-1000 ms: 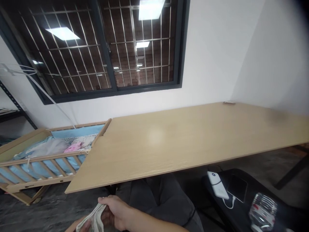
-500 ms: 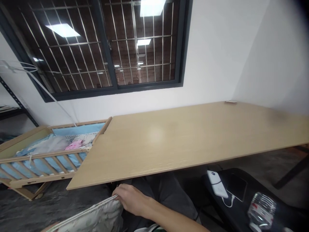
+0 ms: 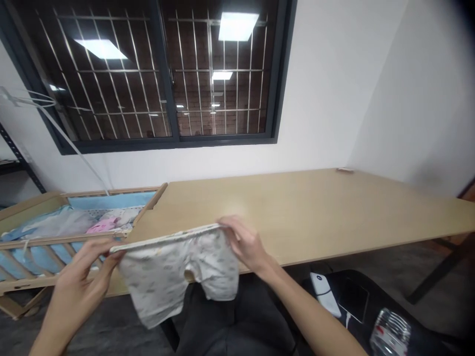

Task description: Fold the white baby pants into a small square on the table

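Note:
A small pair of white patterned shorts (image 3: 159, 272) hangs by its waistband between my two hands, in front of the near edge of the wooden table (image 3: 297, 212). My left hand (image 3: 87, 267) pinches the waistband at its left end. At the other end, my right hand (image 3: 243, 242) grips the band between thumb and fingers. The waistband is stretched nearly straight, rising slightly to the right. Both legs of the shorts dangle over my dark trousers, and the cloth is a little blurred.
To the left of the table stands a wooden crib (image 3: 74, 237) with blue lining and cloth items inside. A dark seat (image 3: 356, 282) at the right holds a white power bank (image 3: 325, 291), a dark phone (image 3: 354, 299) and a plastic bottle (image 3: 389, 331). A barred window (image 3: 170, 74) is behind.
The shorts have been raised from the lower left to the table edge and now hang in full view. Both hands have come up with them, the left one now fully visible.

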Motion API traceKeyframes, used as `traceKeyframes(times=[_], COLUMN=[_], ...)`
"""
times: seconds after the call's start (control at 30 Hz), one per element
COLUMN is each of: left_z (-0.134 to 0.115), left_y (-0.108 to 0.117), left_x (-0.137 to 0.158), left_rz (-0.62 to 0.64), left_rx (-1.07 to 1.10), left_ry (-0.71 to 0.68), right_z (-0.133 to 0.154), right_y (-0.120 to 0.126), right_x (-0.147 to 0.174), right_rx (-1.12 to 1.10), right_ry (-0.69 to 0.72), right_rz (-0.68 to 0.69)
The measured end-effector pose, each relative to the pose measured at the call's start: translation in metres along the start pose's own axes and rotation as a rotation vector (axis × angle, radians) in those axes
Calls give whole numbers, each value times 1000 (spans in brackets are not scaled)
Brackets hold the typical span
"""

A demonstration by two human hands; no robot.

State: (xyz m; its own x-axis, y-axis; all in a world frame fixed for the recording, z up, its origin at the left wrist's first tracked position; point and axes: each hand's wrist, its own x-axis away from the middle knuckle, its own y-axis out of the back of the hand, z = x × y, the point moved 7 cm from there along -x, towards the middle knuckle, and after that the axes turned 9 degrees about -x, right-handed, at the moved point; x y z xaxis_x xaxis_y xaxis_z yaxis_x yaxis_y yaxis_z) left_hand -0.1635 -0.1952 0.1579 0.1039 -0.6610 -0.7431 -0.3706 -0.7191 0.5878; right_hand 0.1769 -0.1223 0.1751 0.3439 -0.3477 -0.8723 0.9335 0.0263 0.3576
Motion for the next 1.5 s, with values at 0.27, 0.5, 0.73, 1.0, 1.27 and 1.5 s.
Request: traceKeyframes(times=[0.27,0.5,0.73,1.0,1.27,1.5], left_z=[-56,-40,-45,-52,-33,-32], left_y=[-129,-263,-302,-320,-358,-378], left_x=[-87,-66,-34,-20,-45,-83], left_rz=[138,483,539,651,692,676], left_rx=[96,-110,-267,-299,-358,-374], left_ry=[-113,-128,-183,-309,-264,-226], right_z=[-95,-217,-236,-247,-280,-322], right_y=[65,34,8,-5,-1,-5], right_x=[-29,44,85,86,77,62], right_rx=[442,432,562,646,651,656], right_ry=[-170,-603,-630,-619,-657,-757], right_rz=[-54,184,301,620,665,648])
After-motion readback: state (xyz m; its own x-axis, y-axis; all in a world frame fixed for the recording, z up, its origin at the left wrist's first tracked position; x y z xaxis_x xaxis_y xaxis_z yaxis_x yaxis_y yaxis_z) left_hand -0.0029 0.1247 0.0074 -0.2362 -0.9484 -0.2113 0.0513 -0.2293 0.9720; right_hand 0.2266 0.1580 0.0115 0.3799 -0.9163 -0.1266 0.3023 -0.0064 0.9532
